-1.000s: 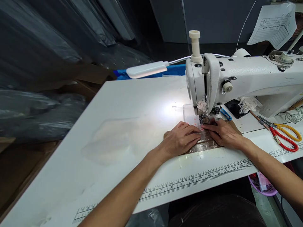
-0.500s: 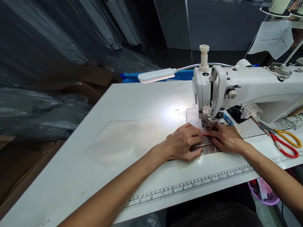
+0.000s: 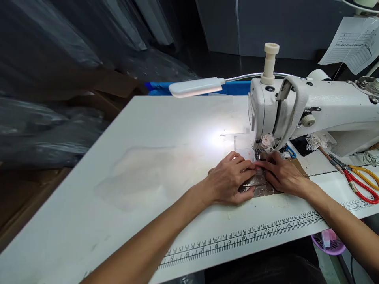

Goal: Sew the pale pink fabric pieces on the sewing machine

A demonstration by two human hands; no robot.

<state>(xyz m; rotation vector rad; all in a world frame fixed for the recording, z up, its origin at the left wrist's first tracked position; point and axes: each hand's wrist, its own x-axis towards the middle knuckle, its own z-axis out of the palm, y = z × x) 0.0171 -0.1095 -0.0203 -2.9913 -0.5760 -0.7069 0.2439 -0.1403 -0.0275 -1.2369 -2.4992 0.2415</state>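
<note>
A piece of shiny brown fabric [image 3: 266, 190] with a line pattern lies under the needle end of the white sewing machine [image 3: 263, 114]. My left hand [image 3: 231, 179] is on its left side, fingers bent and gripping it, thumb towards me. On the other side, my right hand [image 3: 284, 176] pinches the fabric close to the presser foot [image 3: 261, 154], with fingertips nearly meeting those of my left hand. Part of the fabric is hidden under both hands. A pale ruffled fabric flower [image 3: 267, 139] is fixed on the machine head just above.
Scissors with red and yellow handles [image 3: 359, 183] lie to the right on the white table [image 3: 142, 225]. A printed ruler [image 3: 237, 238] runs along its front edge. A lit lamp [image 3: 195, 87] hangs left of the machine. A purple basket [image 3: 334, 250] sits below the table.
The fabric edge that curled up between my hands now lies flatter. My hands stay close to the presser foot. The machine has shifted rightward in view as the camera moved.
</note>
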